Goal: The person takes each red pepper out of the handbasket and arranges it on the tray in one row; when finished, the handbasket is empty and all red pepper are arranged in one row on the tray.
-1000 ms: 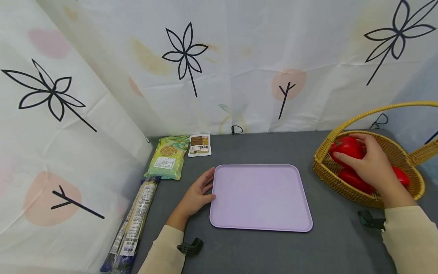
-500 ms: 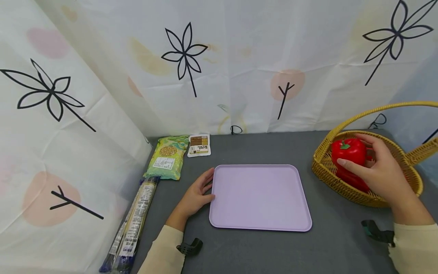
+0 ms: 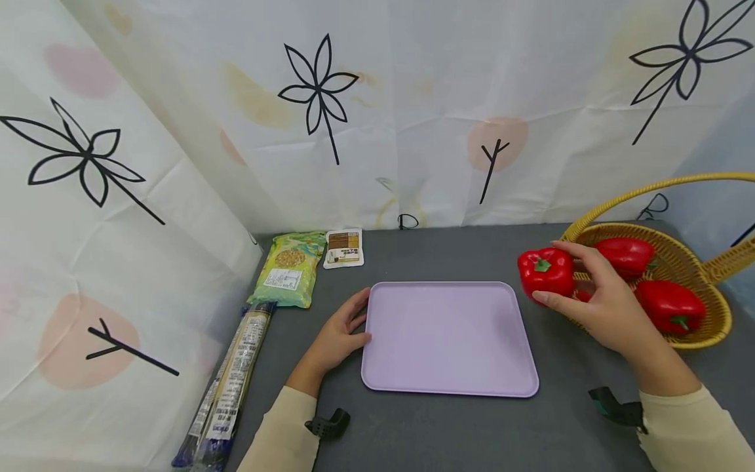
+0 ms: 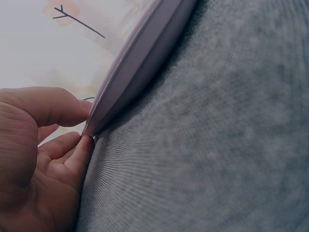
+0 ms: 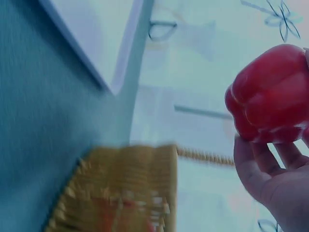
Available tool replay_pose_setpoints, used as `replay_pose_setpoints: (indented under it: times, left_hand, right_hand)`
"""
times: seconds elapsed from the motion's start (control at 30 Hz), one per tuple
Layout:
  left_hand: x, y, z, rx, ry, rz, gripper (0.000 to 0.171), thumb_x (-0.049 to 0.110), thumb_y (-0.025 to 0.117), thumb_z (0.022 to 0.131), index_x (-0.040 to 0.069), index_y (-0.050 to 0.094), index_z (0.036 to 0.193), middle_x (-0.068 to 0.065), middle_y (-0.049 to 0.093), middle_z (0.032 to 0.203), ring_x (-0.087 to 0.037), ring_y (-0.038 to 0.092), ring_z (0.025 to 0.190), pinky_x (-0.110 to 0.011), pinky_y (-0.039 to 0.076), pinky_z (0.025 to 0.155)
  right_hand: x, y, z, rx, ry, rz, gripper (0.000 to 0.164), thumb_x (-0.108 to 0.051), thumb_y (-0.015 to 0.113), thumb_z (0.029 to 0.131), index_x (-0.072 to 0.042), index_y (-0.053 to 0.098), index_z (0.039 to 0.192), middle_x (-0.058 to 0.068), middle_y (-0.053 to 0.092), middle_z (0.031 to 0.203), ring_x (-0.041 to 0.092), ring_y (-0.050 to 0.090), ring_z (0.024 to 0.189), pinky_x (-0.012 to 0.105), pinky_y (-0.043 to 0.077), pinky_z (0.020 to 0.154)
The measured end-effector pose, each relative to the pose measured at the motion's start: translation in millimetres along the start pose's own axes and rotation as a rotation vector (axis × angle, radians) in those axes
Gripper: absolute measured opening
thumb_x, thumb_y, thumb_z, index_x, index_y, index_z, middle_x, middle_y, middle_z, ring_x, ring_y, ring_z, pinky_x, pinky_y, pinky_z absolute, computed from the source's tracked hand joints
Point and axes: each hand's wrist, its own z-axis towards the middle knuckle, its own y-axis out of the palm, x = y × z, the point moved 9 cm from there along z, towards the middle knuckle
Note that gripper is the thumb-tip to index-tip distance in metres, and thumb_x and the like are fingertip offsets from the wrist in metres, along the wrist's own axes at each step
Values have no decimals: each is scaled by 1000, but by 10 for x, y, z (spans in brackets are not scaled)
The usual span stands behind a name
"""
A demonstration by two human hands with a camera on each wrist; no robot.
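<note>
In the head view a red bell pepper (image 3: 544, 271) with a green stem is held between the thumb and fingers of my right hand (image 3: 610, 305). It hangs at the left rim of the yellow wicker basket (image 3: 704, 339), right of the tray. Two more red peppers lie in the basket, one at the back (image 3: 624, 255) and one in front (image 3: 669, 306); a bit of red shows behind my hand. The right wrist view shows the held pepper (image 5: 273, 94) from below. My left hand (image 3: 335, 336) touches the left edge of the lilac tray (image 3: 448, 337) with thumb and fingertips.
A green-yellow packet (image 3: 289, 269) and a small white-brown sachet (image 3: 344, 248) lie at the back left. Long dark packages with white labels (image 3: 227, 393) lie before them. Patterned white cloth (image 3: 413, 131) stands behind the grey table (image 3: 460, 432). The basket's handle (image 3: 649, 185) arches high.
My right hand has lifted the bell pepper and carried it left to the basket's rim. Two peppers in the basket have come into fuller view. My left hand and the tray stay put.
</note>
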Motion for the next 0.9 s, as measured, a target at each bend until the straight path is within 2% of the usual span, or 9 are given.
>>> replay_pose_setpoints:
  times: [0.27,0.4,0.5,0.6,0.77,0.9]
  left_hand:
    - [14,7,0,0,-5,-12,90,-22,66,91,-1,28,170,-17,25,177,-30,24,162,-47,34,125]
    - [16,1,-2,1,-5,-17,90,-22,66,91,-3,27,170,-17,25,177,-30,25,162,-46,34,125]
    - [8,-5,-3,0,-8,-17,90,-22,66,91,-3,27,170,-17,26,176,-30,27,161,-45,34,125]
    - [3,-10,-7,-1,-12,-18,90,-22,66,91,-2,27,170,-17,26,176,-29,27,161,-44,34,125]
    - [1,-16,-10,7,-23,-15,91,-22,67,91,-1,27,170,-16,27,176,-27,28,161,-42,35,124]
    - [6,-6,0,12,-31,-20,92,-23,67,91,0,27,171,-15,27,177,-28,27,161,-43,35,125]
  right_hand:
    - [-174,580,120,-175,-84,107,91,-1,90,86,0,41,162,22,47,147,37,48,131,18,57,87]
    - [-165,843,203,-260,-77,146,88,-3,89,88,0,41,161,21,45,147,42,51,133,33,60,95]
    - [-131,1022,265,-306,-71,176,86,-2,88,89,0,41,161,21,44,148,44,52,134,46,61,97]
    - [-114,1196,322,-335,-73,195,84,-2,87,89,0,42,160,21,44,147,44,52,133,53,60,98]
    - [-134,1494,407,-380,-43,184,83,-6,91,87,-1,46,156,18,48,146,41,52,133,58,58,102]
    - [-180,1735,439,-446,-29,173,82,-10,92,87,-1,47,155,15,50,145,38,52,134,56,58,102]
